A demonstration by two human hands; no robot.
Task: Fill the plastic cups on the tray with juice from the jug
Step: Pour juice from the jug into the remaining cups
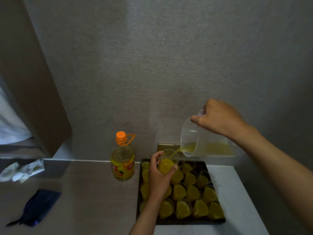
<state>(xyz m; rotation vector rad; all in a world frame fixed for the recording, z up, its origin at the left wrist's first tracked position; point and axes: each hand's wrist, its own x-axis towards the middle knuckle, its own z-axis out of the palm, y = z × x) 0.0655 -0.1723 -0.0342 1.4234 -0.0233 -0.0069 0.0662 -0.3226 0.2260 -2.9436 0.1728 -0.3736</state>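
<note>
One cup (167, 162) is being lifted clear of the tray (214, 221) and tilted toward the spout, probably so the stream lands inside it rather than splashing over its packed neighbours. The left hand (160, 177) is wrapping it from below and the side, fingers curled round its wall, holding it above the tray's far-left corner. A thin stream of juice (176, 152) is running into it, and it is looking roughly half full.

The jug (194, 141) is hanging just to the right of and above that cup, tipped steeply with its spout almost touching the rim; the right hand (215, 117) is gripping the handle at the top, fingers closed round it. Only a shallow pool of juice is lying along the jug's lower side, which is likely why it is being tilted so far.

Below, the filled cups (194, 192) are standing shoulder to shoulder in rows across the tray, nearly all of them yellow with juice; a few at the far edge are appearing paler, though the dim light is making that hard to judge. The task is seeming close to finished.

Left of the tray, a juice bottle (122, 164) with an orange cap is standing upright on the counter (94, 192), near but apart from the hands. Farther left, a dark pouch (39, 206) is lying flat.
</note>
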